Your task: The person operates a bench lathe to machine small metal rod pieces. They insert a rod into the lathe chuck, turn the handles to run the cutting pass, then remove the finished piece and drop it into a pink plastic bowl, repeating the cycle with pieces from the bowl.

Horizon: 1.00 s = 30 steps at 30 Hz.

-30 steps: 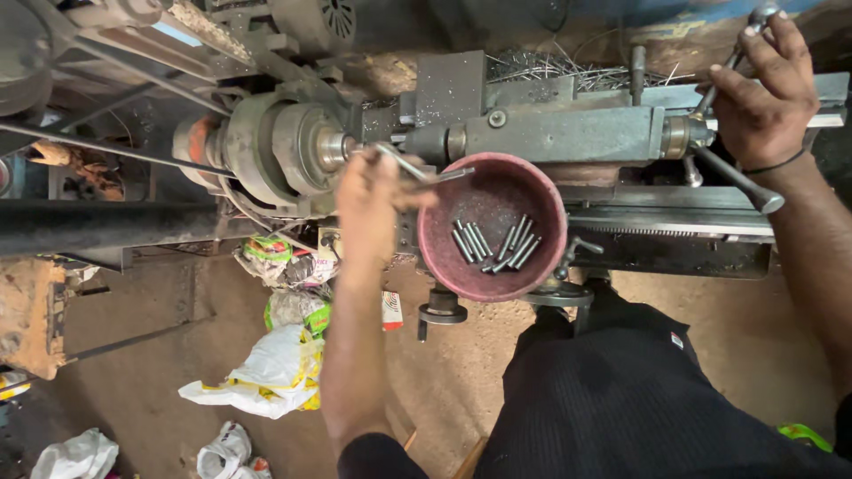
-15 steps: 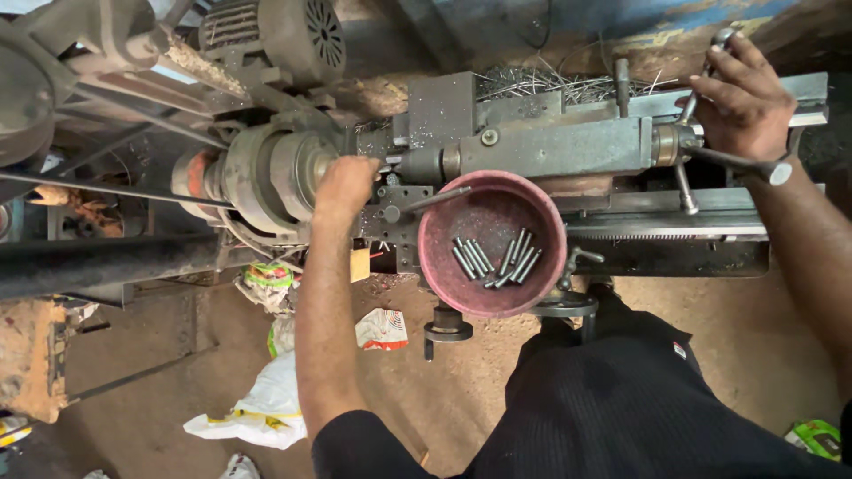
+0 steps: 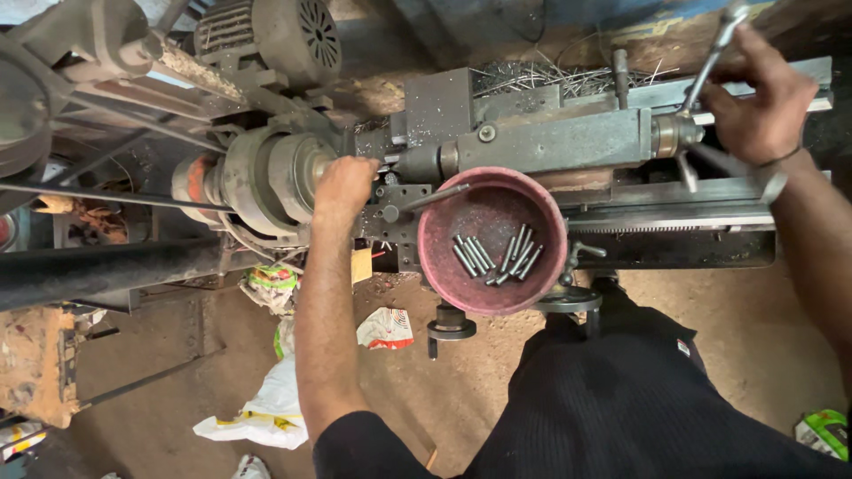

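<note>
The left hand (image 3: pixel 344 184) is placed at the chuck (image 3: pixel 271 182) of a lathe (image 3: pixel 532 146), fingers curled together at the chuck face; whether a part is clamped in them cannot be told, since the fingertips are hidden. The right hand (image 3: pixel 763 98) is closed around a lever handle (image 3: pixel 710 58) at the right end of the lathe, above the tailstock (image 3: pixel 555 142).

A red bowl (image 3: pixel 435 257) is seen resting on the lathe carriage, just below the tailstock and between the two arms. A loose cluster of short metal rods (image 3: pixel 497 257) lies in its bottom, near the middle.

A motor (image 3: pixel 284 35) is mounted behind the chuck, and a belt (image 3: pixel 98 197) runs off to the left. Metal shavings (image 3: pixel 550 78) are heaped on the far side of the lathe bed. A handwheel (image 3: pixel 451 324) hangs under the bowl.

Dark trousers (image 3: pixel 639 399) fill the lower right. On the floor (image 3: pixel 461 399), crumpled bags (image 3: pixel 266 408) and a small packet (image 3: pixel 386 328) are noted beneath the left forearm.
</note>
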Motion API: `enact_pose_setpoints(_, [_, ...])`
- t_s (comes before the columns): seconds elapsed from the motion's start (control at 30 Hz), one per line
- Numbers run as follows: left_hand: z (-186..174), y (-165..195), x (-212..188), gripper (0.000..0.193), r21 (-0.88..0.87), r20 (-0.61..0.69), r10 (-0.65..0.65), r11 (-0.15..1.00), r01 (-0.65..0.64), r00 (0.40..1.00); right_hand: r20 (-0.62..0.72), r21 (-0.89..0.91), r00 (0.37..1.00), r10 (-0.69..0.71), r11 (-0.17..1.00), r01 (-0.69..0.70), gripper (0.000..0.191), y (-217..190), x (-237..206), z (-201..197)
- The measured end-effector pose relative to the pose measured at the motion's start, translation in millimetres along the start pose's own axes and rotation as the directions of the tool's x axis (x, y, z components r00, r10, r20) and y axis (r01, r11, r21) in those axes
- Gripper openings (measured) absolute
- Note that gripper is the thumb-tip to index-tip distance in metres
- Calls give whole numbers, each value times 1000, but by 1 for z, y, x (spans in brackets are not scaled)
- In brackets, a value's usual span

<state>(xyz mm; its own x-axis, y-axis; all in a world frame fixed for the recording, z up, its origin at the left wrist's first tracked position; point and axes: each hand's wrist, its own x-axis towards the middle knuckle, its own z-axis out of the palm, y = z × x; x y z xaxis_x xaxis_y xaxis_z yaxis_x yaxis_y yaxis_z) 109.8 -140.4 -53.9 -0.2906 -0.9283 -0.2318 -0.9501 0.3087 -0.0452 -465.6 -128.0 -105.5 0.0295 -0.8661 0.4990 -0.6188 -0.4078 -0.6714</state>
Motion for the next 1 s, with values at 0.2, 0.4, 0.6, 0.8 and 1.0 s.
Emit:
enact_pose_setpoints(0.2, [-3, 8, 1, 20, 54, 11, -10, 998, 10, 1000, -161, 493, 978, 136, 869, -40, 37, 10, -11, -15])
enact_pose_setpoints(0.4, [-11, 13, -4, 22, 3, 22, -88, 996, 88, 996, 91, -276, 953, -290, 912, 304, 41, 8, -27, -19])
enact_pose_setpoints(0.6, [-6, 17, 3, 24, 33, 13, -48, 998, 47, 999, 446, 377, 779, 442, 696, -611, 23, 11, -68, 3])
enact_pose_setpoints(0.8, [3, 15, 8, 24, 30, -10, -38, 999, 38, 999, 366, 526, 744, 558, 536, -661, 34, 5, -137, -83])
enact_pose_setpoints(1.0, [0, 22, 10, 20, 35, 47, -77, 997, 76, 996, 155, 705, 822, 548, 522, -481, 38, 29, -146, -121])
